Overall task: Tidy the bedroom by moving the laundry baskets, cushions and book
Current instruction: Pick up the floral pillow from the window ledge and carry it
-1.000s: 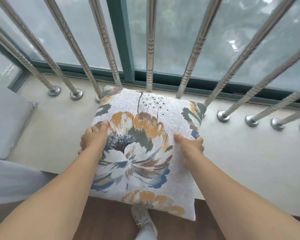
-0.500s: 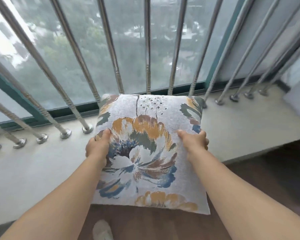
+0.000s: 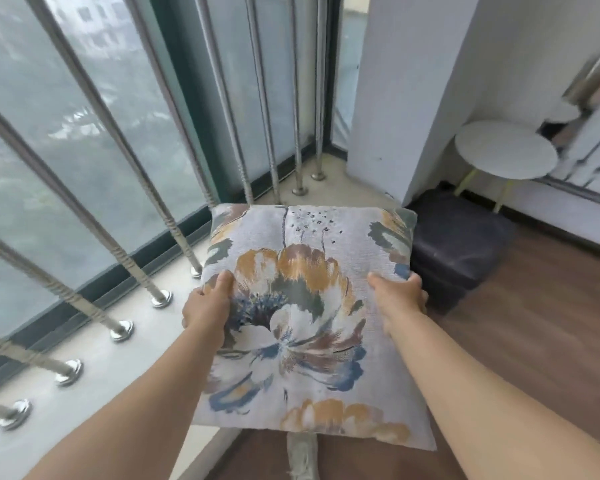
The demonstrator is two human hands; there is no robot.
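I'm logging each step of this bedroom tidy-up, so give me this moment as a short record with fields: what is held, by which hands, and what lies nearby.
held item: floral cushion, flower print facing up
left hand: left hand grips the cushion's left edge, thumb on top
right hand: right hand grips the right edge, thumb on top
cushion position: held over the edge of the window ledge and the wood floor
nearby: dark pouf on the floor past the cushion's far right corner; round white side table behind it
window side: metal bars rise from the ledge
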